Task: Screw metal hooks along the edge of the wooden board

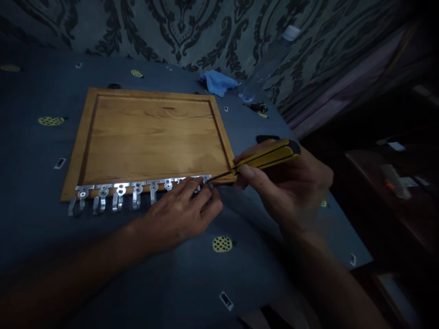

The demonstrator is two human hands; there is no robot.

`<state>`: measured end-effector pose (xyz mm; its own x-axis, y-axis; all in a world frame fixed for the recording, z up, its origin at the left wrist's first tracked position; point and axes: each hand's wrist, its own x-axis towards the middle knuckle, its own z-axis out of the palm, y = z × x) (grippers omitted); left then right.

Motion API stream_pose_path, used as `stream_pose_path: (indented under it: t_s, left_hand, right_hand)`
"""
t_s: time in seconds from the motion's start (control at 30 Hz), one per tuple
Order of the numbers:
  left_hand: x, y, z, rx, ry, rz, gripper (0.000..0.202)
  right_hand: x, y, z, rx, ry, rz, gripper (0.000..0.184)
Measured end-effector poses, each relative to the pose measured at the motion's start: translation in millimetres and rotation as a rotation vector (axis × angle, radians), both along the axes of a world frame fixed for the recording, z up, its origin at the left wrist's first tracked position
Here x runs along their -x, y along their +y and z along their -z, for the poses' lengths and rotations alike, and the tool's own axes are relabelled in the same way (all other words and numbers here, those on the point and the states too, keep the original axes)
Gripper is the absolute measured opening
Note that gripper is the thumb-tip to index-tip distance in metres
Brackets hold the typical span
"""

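A framed wooden board [154,137] lies on the table. Along its near edge runs a metal hook rail [120,188], its hooks hanging toward me. My left hand [187,208] grips the right part of this rail, fingers together, hiding several hooks. In my right hand [288,187] is a yellow and black screwdriver [267,156], slanted down to the left. Its shaft reaches the rail's right end beside my left fingertips. Whether the tip sits in a screw is hidden.
The table [178,283] has a pineapple-print cover. Behind the board are a blue cloth [219,83], a clear plastic bottle [265,68] and a small dark object [259,107]. A flat black object [267,138] lies beyond my right hand. Patterned wallpaper [192,32] rises behind.
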<state>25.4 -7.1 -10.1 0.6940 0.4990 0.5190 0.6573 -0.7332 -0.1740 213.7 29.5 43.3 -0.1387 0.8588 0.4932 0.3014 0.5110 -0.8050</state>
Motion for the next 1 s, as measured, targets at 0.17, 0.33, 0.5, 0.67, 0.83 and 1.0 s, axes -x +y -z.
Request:
stream_pose_path:
  t_s: [0.17, 0.33, 0.5, 0.67, 0.83, 1.0]
  left_hand:
    - [0.7, -0.8, 0.4, 0.002, 0.01, -0.001, 0.022]
    - [-0.2, -1.1, 1.1, -0.007, 0.004, -0.017, 0.022]
    - [-0.7, -0.2, 0.9, -0.012, 0.008, -0.011, 0.021]
    - [-0.1, 0.4, -0.6, -0.003, 0.014, 0.001, 0.021]
    - [0.4, -0.2, 0.1, 0.017, 0.014, 0.002, 0.022]
    - [0.6, 0.6, -0.1, -0.006, 0.012, 0.01, 0.024]
  right_hand:
    - [2.4, 0.9, 0.4, -0.012, 0.028, 0.0, 0.016]
    - [-1.0, -1.4, -3.6, 0.12, 0.058, -0.027, 0.019]
    - [-2.1, -0.4, -3.4, 0.11, 0.062, -0.052, 0.014]
    - [1.9, 2.0, -0.2, 0.0, 0.037, -0.023, 0.02]
    - [4.1, 0.4, 2.4, -0.024, 0.039, 0.003, 0.023]
    - [7.5, -1.4, 3.3, -0.011, 0.092, 0.084, 0.024]
